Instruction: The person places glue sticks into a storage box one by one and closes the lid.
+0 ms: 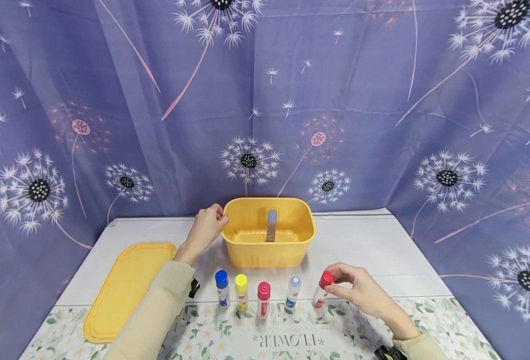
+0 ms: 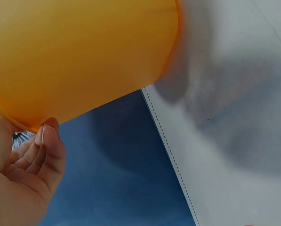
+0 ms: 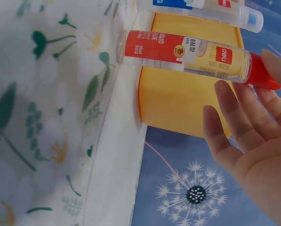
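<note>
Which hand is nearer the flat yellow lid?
Left. The left hand pinches the yellow bin by its rim, beyond and right of the lid; the right hand holds the rightmost bottle, well off to the lid's right.

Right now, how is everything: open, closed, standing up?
Yellow box: open
Yellow lid: off, flat
Bottle in box: closed
Blue-topped bottle: upright, closed
Yellow-topped bottle: upright, closed
Pink-topped bottle: upright, closed
Clear-topped bottle: upright, closed
Red-topped bottle: held, closed
Left grip: pinching yellow box's rim
Right grip: pinching red-topped bottle
</note>
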`<state>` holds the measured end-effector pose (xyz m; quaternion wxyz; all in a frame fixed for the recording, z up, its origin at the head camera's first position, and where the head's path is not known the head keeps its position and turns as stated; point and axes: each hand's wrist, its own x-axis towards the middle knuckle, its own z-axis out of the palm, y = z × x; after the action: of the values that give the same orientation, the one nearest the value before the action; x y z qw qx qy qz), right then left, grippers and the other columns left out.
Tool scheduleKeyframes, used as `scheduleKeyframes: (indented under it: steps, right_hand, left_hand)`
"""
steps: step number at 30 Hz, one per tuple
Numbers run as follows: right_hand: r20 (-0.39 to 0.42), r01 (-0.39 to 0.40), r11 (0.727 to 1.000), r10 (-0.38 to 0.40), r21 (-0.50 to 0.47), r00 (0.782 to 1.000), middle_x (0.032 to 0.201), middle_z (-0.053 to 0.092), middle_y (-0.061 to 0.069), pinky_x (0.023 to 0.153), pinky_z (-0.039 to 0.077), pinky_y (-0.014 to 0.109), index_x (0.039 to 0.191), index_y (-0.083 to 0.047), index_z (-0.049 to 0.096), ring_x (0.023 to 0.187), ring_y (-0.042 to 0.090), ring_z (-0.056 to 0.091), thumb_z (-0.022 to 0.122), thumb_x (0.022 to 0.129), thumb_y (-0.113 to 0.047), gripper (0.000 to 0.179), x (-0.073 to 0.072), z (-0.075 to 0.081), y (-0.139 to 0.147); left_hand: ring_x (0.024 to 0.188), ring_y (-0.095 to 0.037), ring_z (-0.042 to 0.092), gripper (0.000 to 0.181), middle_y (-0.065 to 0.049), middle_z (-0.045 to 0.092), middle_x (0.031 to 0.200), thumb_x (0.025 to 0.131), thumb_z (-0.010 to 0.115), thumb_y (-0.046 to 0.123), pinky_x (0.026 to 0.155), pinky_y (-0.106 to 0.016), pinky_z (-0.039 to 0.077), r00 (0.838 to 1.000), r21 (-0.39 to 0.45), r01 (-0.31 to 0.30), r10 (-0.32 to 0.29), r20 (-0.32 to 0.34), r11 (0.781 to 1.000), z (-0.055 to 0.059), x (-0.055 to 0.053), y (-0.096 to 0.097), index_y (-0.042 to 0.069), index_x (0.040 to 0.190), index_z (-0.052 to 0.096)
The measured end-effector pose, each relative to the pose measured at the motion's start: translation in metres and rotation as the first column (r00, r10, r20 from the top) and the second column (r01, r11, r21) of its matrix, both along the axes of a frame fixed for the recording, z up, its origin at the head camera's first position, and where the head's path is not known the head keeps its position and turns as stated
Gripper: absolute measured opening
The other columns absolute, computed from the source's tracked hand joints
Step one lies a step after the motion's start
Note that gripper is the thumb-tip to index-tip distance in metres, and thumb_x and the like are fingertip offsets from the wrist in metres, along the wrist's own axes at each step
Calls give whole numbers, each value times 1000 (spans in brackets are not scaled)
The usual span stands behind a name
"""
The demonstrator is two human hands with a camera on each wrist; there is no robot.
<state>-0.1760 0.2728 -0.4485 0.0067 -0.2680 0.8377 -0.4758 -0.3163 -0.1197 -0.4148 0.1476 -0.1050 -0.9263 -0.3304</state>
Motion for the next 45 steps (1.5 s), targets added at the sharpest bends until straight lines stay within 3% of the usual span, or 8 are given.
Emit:
scheduleKeyframes:
  steps: [8,14,25,31,38,45]
  right_hand:
    - [-66,-21,1000,23,23,998,98,69,-7,83,52,35,106,-17,67,91,18,67,71,90,-17,17,-3,18,-2]
    - [-128,-26,1000,27,15,991,99,69,-5,84,52,34,103,-17,68,92,17,67,73,88,-12,16,-9,46,-2]
    - [-229,-61,998,67,33,971,100,70,-4,84,52,31,105,-14,68,92,16,67,73,87,-6,20,-33,105,-6]
    - [-217,-33,999,33,2,976,96,71,1,77,52,24,112,-6,67,88,18,67,74,85,-1,28,-55,132,-13]
    - [-195,-6,999,13,33,981,94,71,3,75,54,26,110,-4,66,84,20,68,75,85,-7,27,-84,146,-25]
    - [-176,41,997,-29,64,984,93,71,6,76,53,25,107,-4,66,86,21,68,77,85,-15,27,-111,147,-35]
  left_hand:
    - [70,-22,60,14,-8,63,78,89,60,15,66,-36,50,999,-1,7,-7,-39,1000,0,-1,0,2,89,62]
    - [70,-22,60,14,-8,63,79,90,60,16,67,-35,51,1000,0,10,-10,-30,1000,2,-2,0,2,90,62]
    - [71,-23,59,15,-9,61,78,91,59,17,67,-36,49,1000,-21,7,-7,-1,1000,1,-1,-3,2,91,61]
    - [71,-23,59,15,-9,62,79,91,60,17,68,-36,50,1000,-19,4,-4,-7,1000,1,0,-3,2,92,61]
    - [72,-23,59,16,-9,62,80,92,60,18,68,-35,49,1000,-26,10,-10,15,1000,0,-2,-2,2,93,61]
    - [70,-22,58,15,-8,61,78,91,60,18,67,-35,49,1000,-23,7,-6,15,1000,-1,-4,-2,3,91,61]
